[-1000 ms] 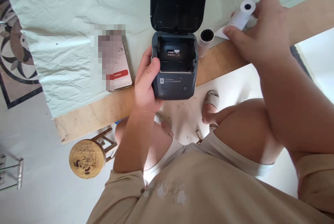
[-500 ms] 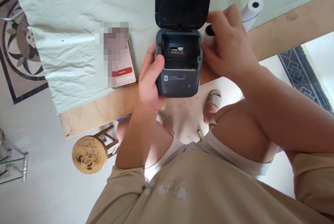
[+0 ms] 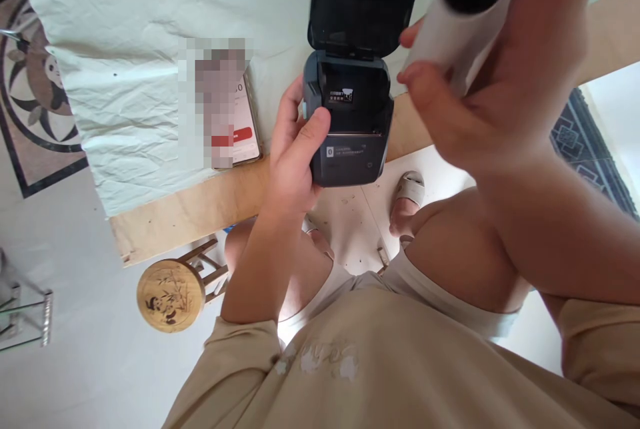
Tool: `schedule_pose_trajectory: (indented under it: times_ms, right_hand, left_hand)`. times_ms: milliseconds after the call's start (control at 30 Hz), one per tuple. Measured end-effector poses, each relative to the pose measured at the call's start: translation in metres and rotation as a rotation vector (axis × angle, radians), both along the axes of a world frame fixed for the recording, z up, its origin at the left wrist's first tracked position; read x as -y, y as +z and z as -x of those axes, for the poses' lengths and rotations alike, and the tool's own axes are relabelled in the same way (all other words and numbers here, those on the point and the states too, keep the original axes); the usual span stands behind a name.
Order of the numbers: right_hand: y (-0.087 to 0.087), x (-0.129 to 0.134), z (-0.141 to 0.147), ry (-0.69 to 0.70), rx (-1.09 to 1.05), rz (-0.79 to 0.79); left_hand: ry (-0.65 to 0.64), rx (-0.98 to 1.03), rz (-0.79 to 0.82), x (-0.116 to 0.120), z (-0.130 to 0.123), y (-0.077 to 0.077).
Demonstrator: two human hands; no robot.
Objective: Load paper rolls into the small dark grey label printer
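Note:
A dark label printer (image 3: 350,159) is gripped at its left side by my left hand (image 3: 297,149), the thumb lying over its front. Its black lid (image 3: 363,9) stands raised, and the paper compartment (image 3: 363,109) shows a small printed sticker and no roll inside. Close to the camera, my right hand (image 3: 530,69) is closed round a white paper roll (image 3: 440,36), whose dark hollow core faces up. The roll is held to the right of the lid, apart from the printer. Motion blurs the right hand a little.
A phone (image 3: 243,122), partly pixelated, lies on the pale green cloth (image 3: 145,82) to the left. The table's bare wooden edge (image 3: 190,202) runs below. A round wooden stool (image 3: 170,296) with a panda picture stands on the floor at lower left.
My right hand has lifted the paper roll from beside the printer, up and to the right, nearer the camera. The printer in my left hand has shifted slightly right and tilted.

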State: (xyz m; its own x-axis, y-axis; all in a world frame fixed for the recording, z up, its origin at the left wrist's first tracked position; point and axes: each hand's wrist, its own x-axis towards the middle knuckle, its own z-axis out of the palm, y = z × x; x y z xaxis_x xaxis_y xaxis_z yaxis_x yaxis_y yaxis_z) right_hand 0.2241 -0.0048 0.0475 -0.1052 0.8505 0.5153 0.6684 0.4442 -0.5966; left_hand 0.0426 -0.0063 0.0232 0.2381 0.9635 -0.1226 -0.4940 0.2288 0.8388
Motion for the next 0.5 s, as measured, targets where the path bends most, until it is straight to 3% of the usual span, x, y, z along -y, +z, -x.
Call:
schedule_pose_trajectory:
  times_ms: [67,100,233,500]
  right_hand:
    - [0.000,0.001,0.007,0.100,0.041,-0.190]
    - [0.000,0.002,0.010,0.115,0.087,-0.202]
    - [0.000,-0.001,0.020,-0.008,0.216,0.005]
    - [-0.003,-0.006,0.019,0.037,0.191,-0.040]
  left_hand:
    - [0.002,-0.009,-0.011,0.000,0.000,-0.001]
    - [0.001,-0.015,-0.012,0.000,0.000,-0.002]
    - [0.005,-0.045,0.000,0.001,-0.001,-0.001]
    - [-0.021,0.005,0.013,0.002,0.000,0.003]
